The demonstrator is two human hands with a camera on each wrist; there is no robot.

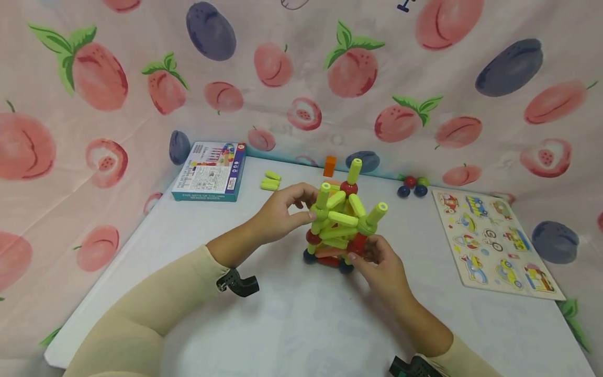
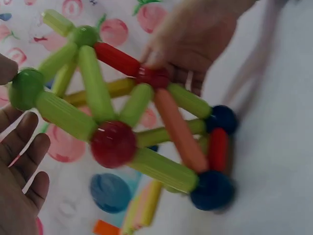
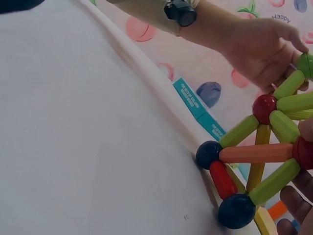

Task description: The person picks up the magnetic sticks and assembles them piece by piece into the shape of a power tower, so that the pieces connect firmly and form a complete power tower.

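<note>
A tower of magnetic sticks and balls (image 1: 343,219) stands in the middle of the table, with dark blue balls at its base, red balls halfway up and green balls above. Three light green sticks point up from its top. My left hand (image 1: 282,212) pinches a green ball (image 2: 27,89) at the tower's upper left between thumb and fingers. Lower on the right side, my right hand (image 1: 383,267) holds a red ball (image 2: 152,77), its thumb against it. Part of the right hand's fingers is hidden behind the tower in the left wrist view.
Loose light green sticks (image 1: 270,184) and an orange block (image 1: 330,166) lie behind the tower. A boxed set (image 1: 209,170) lies at the back left. Several loose balls (image 1: 410,181) and a picture puzzle board (image 1: 494,241) are to the right.
</note>
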